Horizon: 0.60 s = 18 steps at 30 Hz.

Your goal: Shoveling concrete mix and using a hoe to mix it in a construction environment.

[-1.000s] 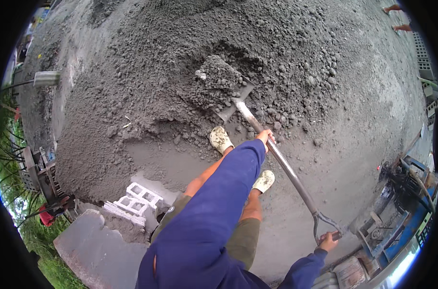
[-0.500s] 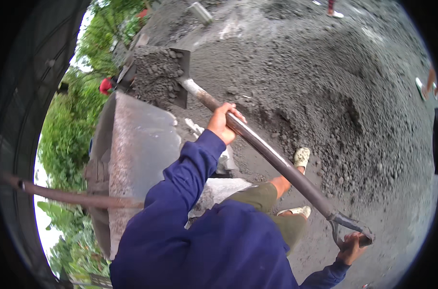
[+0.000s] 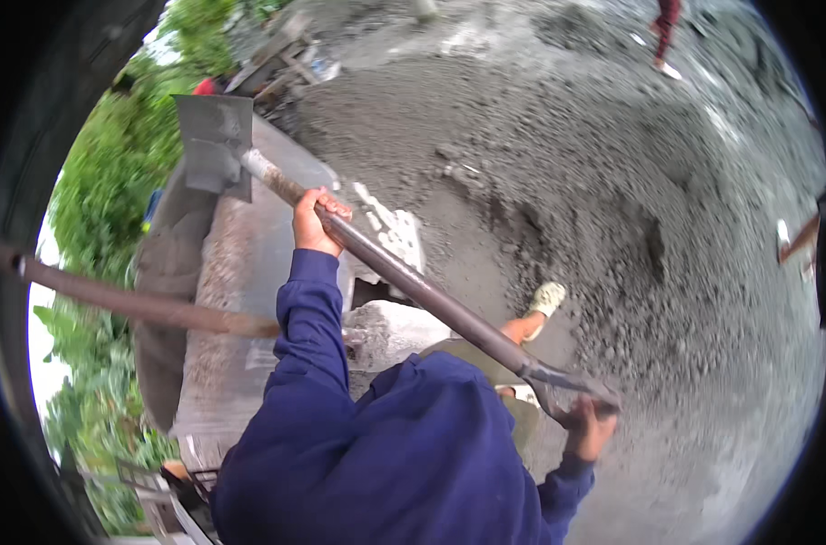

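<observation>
Slanting through left hand (image 3: 313,223): shovel (image 3: 405,279)

Left hand (image 3: 317,221) and right hand (image 3: 592,431): bare. Left sleeve (image 3: 311,300), extending from the left hand: long, navy blue, creased, with a close-fitting cuff (image 3: 314,265) of the same colour. Right sleeve (image 3: 567,490), below the right hand: matching navy. Sweatshirt body (image 3: 395,454), lower than the left hand: navy, softly wrinkled. Shorts (image 3: 524,422), left of the right hand: olive. Shoe (image 3: 548,297), beyond the right hand: pale cream, rounded, faintly mottled.

Soft daylight (some motion blur)
</observation>
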Each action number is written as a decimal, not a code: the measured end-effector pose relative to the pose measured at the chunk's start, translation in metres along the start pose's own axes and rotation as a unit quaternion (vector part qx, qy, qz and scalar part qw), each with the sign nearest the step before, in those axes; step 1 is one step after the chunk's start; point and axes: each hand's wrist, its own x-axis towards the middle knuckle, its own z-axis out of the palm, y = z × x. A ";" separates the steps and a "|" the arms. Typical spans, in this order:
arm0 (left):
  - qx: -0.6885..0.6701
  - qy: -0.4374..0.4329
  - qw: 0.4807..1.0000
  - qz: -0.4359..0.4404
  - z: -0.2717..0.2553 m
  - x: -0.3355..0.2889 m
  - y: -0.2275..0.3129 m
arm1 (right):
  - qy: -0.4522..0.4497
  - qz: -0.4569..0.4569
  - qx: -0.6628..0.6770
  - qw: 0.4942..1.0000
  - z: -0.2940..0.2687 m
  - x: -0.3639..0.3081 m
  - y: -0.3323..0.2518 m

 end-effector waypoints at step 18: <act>0.403 -0.066 0.479 -0.777 -0.174 -0.375 -0.623 | 0.773 0.344 -0.016 0.533 -0.124 -0.507 0.281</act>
